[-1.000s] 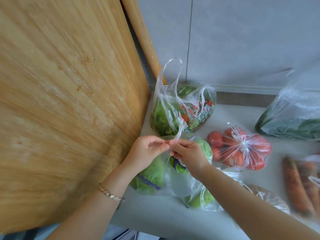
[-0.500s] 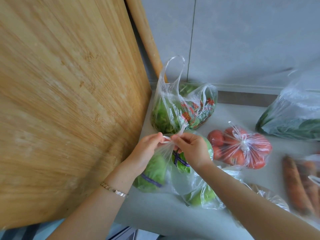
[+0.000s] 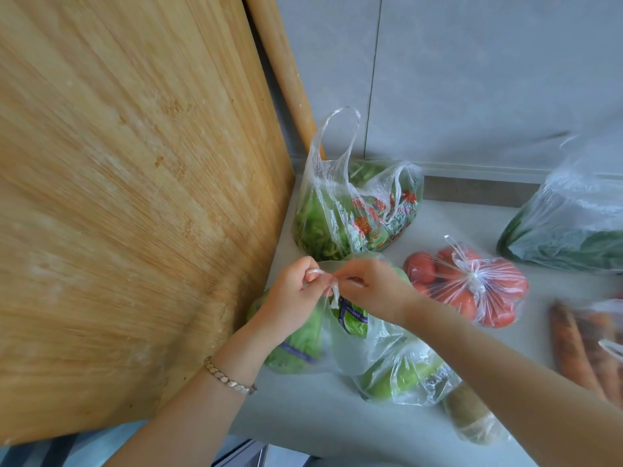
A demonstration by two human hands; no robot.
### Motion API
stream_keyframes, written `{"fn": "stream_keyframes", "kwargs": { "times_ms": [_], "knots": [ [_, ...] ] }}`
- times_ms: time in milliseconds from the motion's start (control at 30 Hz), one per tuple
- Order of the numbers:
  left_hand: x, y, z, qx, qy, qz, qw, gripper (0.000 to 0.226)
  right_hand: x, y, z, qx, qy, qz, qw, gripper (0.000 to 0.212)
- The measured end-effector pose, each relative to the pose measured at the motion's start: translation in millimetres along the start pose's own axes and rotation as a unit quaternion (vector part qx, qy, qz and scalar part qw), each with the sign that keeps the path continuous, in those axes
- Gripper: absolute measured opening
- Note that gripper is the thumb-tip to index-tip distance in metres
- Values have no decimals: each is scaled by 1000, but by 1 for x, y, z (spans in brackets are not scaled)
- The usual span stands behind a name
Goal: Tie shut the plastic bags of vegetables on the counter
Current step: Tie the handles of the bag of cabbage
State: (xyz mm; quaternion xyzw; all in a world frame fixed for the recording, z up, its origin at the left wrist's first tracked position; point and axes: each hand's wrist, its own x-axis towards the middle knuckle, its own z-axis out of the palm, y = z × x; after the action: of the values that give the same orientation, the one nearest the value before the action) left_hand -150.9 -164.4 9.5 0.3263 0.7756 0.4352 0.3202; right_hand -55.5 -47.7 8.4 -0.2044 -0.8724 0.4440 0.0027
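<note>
A clear bag of leafy greens with purple bands [image 3: 300,342] lies on the grey counter [image 3: 313,419] in front of me. My left hand [image 3: 293,298] and my right hand [image 3: 371,288] meet above it, each pinching a twisted strand of the bag's mouth [image 3: 333,291]. Behind them stands an open-handled bag of green vegetables with red print [image 3: 354,214]. A knotted bag of tomatoes [image 3: 472,284] lies to the right.
A large wooden board [image 3: 135,197] leans on the left, with a wooden rolling pin [image 3: 286,72] against the wall behind it. More bags lie around: dark greens [image 3: 569,230], carrots [image 3: 580,348], light green vegetables [image 3: 408,379], and a brownish item [image 3: 472,419].
Both hands have drawn the bag's twisted handles together and lowered them toward the bag; a strand now loops over my left fingers.
</note>
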Motion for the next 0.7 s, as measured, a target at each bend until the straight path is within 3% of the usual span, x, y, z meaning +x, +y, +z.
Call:
{"fn": "stream_keyframes", "kwargs": {
  "times_ms": [167,300,367,433,533,700],
  "knots": [
    [5,1,0,-7,-12,4,1000,31,-5,8,-14,184,-54,-19,981,26],
    [9,1,0,-77,-13,-60,995,25,-3,13,0,225,34,-52,972,13],
    [13,1,-3,-131,-2,-96,987,23,-1,14,5,137,79,-64,985,13],
    [24,-3,-7,-138,28,-127,982,27,1,16,12,0,144,-84,986,27],
    [47,-14,-12,39,35,-120,991,30,-4,30,23,-91,151,-84,981,46],
    [78,-23,-6,226,-38,-114,967,34,-24,59,49,-136,180,-68,972,39]
  ]
}}
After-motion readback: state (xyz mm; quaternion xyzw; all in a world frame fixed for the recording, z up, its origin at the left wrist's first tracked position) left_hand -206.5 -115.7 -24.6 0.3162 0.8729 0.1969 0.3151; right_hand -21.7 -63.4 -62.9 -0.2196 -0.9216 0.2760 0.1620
